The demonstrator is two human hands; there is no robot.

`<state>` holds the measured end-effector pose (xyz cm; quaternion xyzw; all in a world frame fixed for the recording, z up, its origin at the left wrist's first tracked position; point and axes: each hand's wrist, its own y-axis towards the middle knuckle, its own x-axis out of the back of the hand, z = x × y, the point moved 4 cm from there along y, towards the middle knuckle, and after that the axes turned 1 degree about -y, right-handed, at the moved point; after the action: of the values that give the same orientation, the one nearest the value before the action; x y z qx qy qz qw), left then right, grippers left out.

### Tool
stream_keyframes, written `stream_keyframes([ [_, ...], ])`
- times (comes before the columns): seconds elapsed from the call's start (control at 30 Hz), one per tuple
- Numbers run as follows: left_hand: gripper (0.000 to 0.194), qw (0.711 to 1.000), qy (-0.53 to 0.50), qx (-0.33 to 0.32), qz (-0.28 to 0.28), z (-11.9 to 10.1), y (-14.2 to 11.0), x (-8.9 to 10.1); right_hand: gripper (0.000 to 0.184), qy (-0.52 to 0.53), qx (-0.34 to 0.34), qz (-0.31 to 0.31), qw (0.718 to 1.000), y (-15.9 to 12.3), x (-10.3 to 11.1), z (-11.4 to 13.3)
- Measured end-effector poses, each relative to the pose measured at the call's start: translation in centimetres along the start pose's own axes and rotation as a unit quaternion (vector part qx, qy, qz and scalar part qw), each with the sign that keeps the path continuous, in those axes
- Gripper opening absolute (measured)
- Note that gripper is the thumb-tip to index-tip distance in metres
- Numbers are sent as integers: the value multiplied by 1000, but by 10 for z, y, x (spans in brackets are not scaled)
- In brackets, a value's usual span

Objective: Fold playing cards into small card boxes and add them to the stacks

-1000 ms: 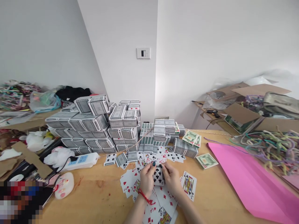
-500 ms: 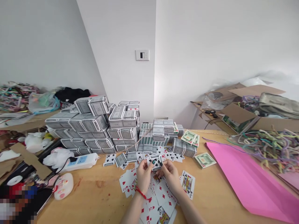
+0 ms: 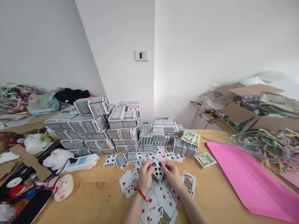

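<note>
Between my two hands is a club playing card (image 3: 158, 173), bent or folded, its face toward me. My left hand (image 3: 146, 175) pinches its left side with thumb and fingers. On the other side, the thumb and fingertips of my right hand (image 3: 171, 172) close on its upper right edge. Loose playing cards (image 3: 161, 194) lie face up in an overlapping spread beneath my wrists, and a jack of clubs (image 3: 188, 183) lies to the right. Farther back, more loose cards (image 3: 176, 156) sit in front of the folded-card blocks.
Stacked blocks of folded cards (image 3: 88, 124) rise at the back left, with a lower group (image 3: 163, 129) at centre. Green card boxes (image 3: 205, 160) lie to the right by a pink sheet (image 3: 243, 177). A white power strip (image 3: 80, 162) and a pipe-cleaner heap (image 3: 275, 149) flank the table.
The held card has tilted and dropped slightly toward me, showing more of its club face. My fingertips have shifted along its upper edge, with both hands staying close together.
</note>
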<state>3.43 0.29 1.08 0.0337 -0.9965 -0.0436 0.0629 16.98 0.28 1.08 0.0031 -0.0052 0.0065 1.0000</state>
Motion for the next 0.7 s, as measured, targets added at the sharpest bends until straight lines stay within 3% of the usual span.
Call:
stream_keyframes([
  [0.13,22,1000,8,-3,-15,3,0,1,36,23,-15,45,999,-2,-2,2],
  [0.3,25,998,33,-22,47,-4,-2,-3,33,22,-12,89,996,-7,-9,7],
  [0.5,33,998,-60,29,4,-10,-1,8,32,93,-26,40,995,-9,-10,6],
  [0.7,22,994,-64,50,67,-7,-1,3,29,127,11,-1,992,-7,-2,10],
])
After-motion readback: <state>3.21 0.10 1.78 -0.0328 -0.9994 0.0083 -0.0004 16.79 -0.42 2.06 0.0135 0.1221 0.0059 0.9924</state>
